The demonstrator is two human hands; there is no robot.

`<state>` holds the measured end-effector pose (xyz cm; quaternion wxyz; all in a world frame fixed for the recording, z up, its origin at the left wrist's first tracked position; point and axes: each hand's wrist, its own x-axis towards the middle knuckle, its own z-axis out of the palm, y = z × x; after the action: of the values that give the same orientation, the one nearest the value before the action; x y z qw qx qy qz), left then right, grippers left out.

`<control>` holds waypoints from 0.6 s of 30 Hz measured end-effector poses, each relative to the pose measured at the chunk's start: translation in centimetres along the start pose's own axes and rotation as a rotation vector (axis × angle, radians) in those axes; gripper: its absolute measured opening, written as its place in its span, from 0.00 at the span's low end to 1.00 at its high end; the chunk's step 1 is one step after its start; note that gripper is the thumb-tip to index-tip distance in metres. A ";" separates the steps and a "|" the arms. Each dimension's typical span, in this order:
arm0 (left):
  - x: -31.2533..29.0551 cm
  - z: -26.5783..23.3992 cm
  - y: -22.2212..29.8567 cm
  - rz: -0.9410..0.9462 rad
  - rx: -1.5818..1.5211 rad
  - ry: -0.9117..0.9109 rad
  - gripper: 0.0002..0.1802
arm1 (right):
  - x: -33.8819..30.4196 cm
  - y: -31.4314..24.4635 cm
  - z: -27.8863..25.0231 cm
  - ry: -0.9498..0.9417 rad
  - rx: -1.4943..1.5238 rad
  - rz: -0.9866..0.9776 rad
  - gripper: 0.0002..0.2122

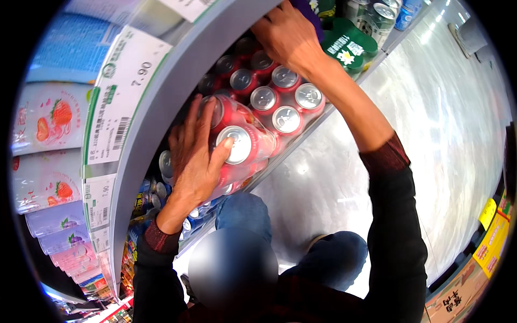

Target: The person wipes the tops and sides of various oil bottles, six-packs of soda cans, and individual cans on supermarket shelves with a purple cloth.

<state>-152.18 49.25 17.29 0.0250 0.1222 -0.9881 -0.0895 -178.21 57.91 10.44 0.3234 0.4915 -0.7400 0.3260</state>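
My left hand (196, 153) grips a shrink-wrapped pack of red drink cans (266, 139) on the lower shelf. Its thumb presses on a silver can top, and its fingers reach over the pack's inner side. Behind that pack stand more red cans (264, 98) with silver lids, close together. My right hand (288, 40) reaches past them to the far end, beside a purple item (312, 19). Its fingers are bent downward and their tips are hidden; what they hold, if anything, cannot be made out.
A curved grey shelf edge (142, 91) with price tags (126, 94) overhangs the cans on the left. Strawberry-printed packages (51, 118) stand above it. Green packs (350, 46) and silver-topped cans (382, 21) sit beyond my right hand. Shiny grey floor (431, 134) lies to the right.
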 end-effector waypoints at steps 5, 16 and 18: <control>0.3 0.6 0.1 0.015 0.072 0.017 0.36 | -7.6 -5.1 -0.5 -0.356 0.177 -0.194 0.15; 0.4 0.1 0.3 0.022 0.003 0.006 0.38 | 0.0 -1.0 16.7 -0.361 -0.064 -0.087 0.11; 0.3 0.2 -0.1 0.024 -0.026 0.014 0.38 | 1.1 -2.0 17.0 -0.307 -0.095 0.035 0.12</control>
<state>-152.44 49.15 17.08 0.0344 0.1107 -0.9881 -0.1012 -179.34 43.12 1.83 0.2236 0.5067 -0.8038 0.2170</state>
